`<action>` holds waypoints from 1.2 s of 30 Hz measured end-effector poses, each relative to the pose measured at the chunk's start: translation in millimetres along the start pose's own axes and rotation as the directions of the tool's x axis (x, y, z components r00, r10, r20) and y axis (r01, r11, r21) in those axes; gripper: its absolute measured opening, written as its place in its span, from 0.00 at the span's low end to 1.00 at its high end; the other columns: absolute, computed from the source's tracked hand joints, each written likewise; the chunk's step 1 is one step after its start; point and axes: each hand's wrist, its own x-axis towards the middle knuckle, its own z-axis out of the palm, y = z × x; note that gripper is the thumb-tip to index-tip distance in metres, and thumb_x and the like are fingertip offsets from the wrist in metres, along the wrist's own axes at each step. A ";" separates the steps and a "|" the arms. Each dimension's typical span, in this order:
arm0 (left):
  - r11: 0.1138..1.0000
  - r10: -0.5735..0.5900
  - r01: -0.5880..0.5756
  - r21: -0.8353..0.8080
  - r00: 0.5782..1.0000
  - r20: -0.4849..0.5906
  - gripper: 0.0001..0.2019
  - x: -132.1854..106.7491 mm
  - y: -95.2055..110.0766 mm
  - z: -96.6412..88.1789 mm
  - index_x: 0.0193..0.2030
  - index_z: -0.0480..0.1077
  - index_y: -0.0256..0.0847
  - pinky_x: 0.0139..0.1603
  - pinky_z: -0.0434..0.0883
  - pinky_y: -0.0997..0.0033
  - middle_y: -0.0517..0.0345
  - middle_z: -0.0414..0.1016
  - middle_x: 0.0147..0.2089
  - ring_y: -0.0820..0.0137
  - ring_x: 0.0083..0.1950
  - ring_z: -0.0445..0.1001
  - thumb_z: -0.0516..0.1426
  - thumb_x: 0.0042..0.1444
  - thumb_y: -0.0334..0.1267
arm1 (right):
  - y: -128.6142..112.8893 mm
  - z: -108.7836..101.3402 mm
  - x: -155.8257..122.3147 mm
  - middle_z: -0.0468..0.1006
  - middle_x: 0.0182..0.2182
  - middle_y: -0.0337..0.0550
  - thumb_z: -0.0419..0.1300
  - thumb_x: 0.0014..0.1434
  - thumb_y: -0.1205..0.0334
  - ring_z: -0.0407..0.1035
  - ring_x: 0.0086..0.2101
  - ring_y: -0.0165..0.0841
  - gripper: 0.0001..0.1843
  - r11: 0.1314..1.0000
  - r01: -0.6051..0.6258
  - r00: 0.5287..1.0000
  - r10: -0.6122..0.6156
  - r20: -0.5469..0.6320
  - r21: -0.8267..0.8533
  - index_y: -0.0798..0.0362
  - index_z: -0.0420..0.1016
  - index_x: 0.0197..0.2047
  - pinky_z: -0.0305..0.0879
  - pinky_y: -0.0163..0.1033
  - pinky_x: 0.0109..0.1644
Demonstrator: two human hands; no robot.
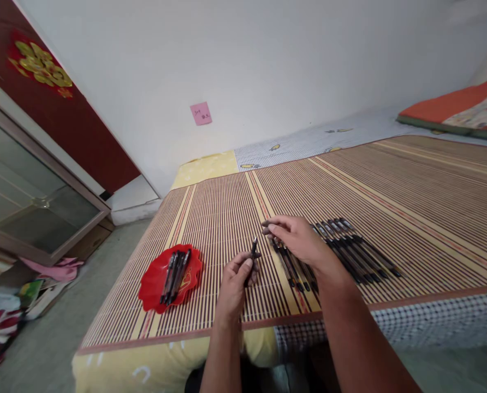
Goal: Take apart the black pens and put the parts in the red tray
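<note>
My left hand (237,273) is closed around a black pen (254,248), held upright above the mat with its silvery tip pointing up. Just to the right and slightly higher, my right hand (288,232) has thumb and fingers pinched together. Whatever sits in that pinch is too small and dark to make out. Below and beyond my right hand lies a row of black pens (362,256), side by side on the striped bamboo mat (223,218); my right hand and forearm hide part of the row. Left of my hands, several more pens (176,275) rest in a red scalloped plate (151,278).
The mat covers a bed with a yellow and checked sheet (211,169). Folded orange bedding (448,109) is at the far right. A pink note (201,113) is on the white wall behind. Clothes (1,322) and a glass-panelled door (30,180) are at left.
</note>
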 end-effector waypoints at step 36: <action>0.964 -0.128 0.151 -0.219 0.985 0.117 0.15 -3.5 7.2 13.7 0.40 0.76 0.30 0.16 0.51 0.81 0.60 0.69 0.24 0.82 0.18 0.59 0.66 0.53 0.42 | -5.2 7.9 -1.6 0.83 0.43 0.45 0.62 0.57 0.67 0.76 0.44 0.35 0.13 0.998 0.013 0.995 -0.020 0.099 0.067 0.50 0.79 0.46 0.72 0.46 0.54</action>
